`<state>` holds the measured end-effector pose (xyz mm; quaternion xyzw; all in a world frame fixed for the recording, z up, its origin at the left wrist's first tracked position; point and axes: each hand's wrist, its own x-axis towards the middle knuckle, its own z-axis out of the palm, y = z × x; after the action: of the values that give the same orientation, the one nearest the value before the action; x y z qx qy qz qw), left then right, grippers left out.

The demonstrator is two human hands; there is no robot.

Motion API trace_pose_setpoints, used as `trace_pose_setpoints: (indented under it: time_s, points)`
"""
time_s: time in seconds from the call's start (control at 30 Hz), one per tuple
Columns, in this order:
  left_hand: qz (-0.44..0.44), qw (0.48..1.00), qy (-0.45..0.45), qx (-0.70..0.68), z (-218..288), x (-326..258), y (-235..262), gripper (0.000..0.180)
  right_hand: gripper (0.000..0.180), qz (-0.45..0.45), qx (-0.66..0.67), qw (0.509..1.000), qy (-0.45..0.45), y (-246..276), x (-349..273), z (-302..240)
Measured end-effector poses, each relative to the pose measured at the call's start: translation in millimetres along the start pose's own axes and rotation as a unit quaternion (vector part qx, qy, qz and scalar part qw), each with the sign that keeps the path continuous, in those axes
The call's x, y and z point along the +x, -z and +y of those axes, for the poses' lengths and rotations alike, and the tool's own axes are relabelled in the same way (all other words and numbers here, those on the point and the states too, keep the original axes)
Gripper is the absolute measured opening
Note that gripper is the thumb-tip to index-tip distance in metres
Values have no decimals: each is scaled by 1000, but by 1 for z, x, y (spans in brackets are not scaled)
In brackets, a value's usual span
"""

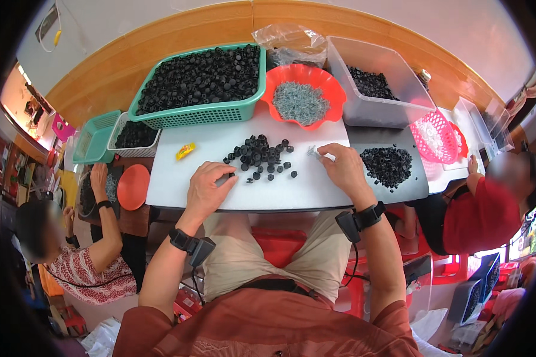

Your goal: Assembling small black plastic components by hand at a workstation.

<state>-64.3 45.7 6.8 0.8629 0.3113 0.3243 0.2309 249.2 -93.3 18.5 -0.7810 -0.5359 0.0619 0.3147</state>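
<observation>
My left hand [210, 185] rests on the white table top [292, 190], fingers curled around a small black piece at its fingertips. Just right of it lies a loose pile of small black plastic rings [262, 156]. My right hand [341, 166] pinches a small silvery metal part [314, 153] between thumb and finger, right of that pile. A second heap of black rings [388, 165] sits on the grey surface beyond my right hand.
Behind the pile stand a green basket of black rings [202, 80], a red scalloped bowl of metal parts [304, 98] and a clear tub [378, 83]. A yellow wrapper [185, 150] lies left. Other people sit at left [95, 250] and right [488, 202].
</observation>
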Motion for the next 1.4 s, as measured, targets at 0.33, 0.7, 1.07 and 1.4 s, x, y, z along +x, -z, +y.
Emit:
trace_pose_setpoints:
  time_s: [0.33,0.7,1.07,1.4]
  points:
    - [-4,1000,2,-15,-1,-1,2,21,20,31,-35,998,35,-11,-1,3]
    - [10,1000,-7,-24,1,-2,4,26,19,20,13,1000,-20,-3,-13,-3]
    - [67,992,-107,17,2,-6,3,28,20,24,58,997,-42,-4,-16,-2]
    - [128,976,-174,-21,53,-5,-6,29,16,47,159,986,-19,-6,-23,0]
